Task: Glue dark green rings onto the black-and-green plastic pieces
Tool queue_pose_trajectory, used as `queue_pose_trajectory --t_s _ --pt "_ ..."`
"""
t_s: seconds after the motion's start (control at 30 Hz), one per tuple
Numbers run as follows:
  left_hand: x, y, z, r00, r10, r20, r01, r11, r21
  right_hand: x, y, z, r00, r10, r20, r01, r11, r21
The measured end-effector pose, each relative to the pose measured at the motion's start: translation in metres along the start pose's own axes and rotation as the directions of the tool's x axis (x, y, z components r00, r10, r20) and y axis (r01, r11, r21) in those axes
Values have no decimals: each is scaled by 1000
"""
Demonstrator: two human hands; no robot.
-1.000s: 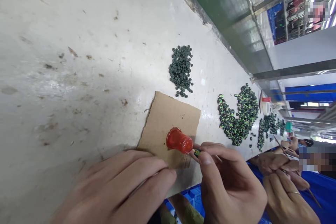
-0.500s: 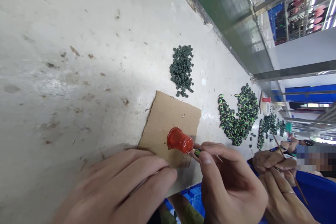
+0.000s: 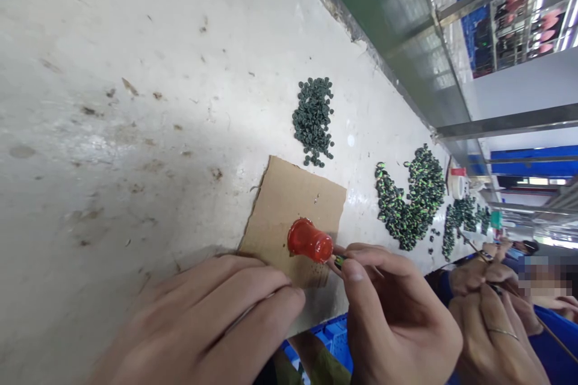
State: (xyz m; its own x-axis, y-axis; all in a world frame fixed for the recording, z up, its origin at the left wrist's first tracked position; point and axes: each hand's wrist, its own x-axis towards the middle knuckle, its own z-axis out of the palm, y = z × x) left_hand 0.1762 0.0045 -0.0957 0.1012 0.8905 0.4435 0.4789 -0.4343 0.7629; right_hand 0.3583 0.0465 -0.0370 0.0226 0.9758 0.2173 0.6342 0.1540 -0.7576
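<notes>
The small green-and-dark piece (image 3: 339, 261) sits pinched between thumb and fingers of your right hand (image 3: 400, 313), just beside the red cup (image 3: 309, 242) on the cardboard (image 3: 289, 195). Your left hand's (image 3: 217, 316) fingers lie close together; I can't tell whether they hold anything.

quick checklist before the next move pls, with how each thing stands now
1. Small piece gripped by the right hand: ok, pinched.
2. Left hand free of any item: cannot tell, its palm side is hidden.
3. Red cup on the cardboard: ok.
4. Plain dark pile apart from the green-marked pile: ok.
5. Table clean: not ok, it is stained and specked.
</notes>
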Motion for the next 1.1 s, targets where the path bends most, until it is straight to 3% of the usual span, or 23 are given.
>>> queue_pose_trajectory --t_s 0.17,0.43,0.57,0.77,1.1 --pt "1 0 0 1000 -11 -1 11 1000 19 -7 1 -1 998 62 20 -61 997 -43" --pt "2 2 0 1000 -21 -5 21 999 -41 -6 -4 -4 997 33 68 -26 996 -90" --pt "3 3 1 999 -33 -40 33 999 -1 -6 -7 -6 997 41 67 -33 993 -115" --pt "5 2 -1 1000 -6 3 6 998 69 -8 -8 -8 998 15 68 -5 990 -140" --pt "7 4 4 997 -64 -48 63 998 -20 -8 -10 -9 997 -1 82 12 991 -131"
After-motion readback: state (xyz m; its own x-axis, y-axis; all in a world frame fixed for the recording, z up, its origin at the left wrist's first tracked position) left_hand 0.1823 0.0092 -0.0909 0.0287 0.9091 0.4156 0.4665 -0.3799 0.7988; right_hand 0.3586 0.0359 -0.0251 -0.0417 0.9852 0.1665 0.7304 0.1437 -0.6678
